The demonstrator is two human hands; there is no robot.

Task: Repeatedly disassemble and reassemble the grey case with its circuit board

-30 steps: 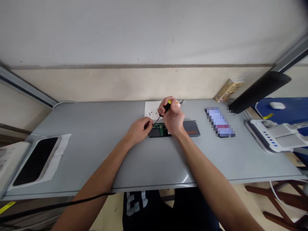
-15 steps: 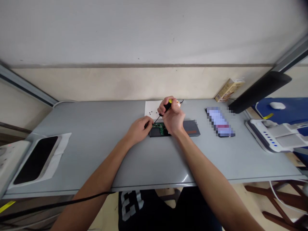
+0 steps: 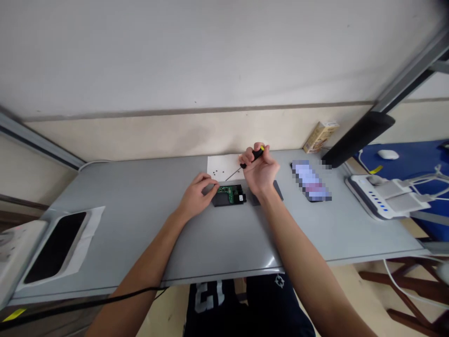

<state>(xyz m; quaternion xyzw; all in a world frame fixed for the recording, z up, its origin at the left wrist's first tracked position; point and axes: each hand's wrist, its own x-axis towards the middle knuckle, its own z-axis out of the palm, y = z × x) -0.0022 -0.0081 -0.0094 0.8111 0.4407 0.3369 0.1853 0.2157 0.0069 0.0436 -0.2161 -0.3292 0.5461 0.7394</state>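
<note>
Gripping a screwdriver [image 3: 243, 166] in the right hand [image 3: 260, 172] beside an open case [image 3: 229, 196], midway along the table [image 3: 213, 243].
Holding the left hand [image 3: 197, 194] at the case's far left corner; cannot tell whether clamped.

Muted light, glare on desk [image 3: 245, 250], stretched edges

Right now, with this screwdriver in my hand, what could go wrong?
The screwdriver in your right hand slants down toward the open case; a slip might scratch the exposed green circuit board. Your left hand has its fingertips at the case's corner, close to the tip, so they could get jabbed. The small dark pieces lie loose on the white sheet just behind, and a bump could scatter them.
</note>
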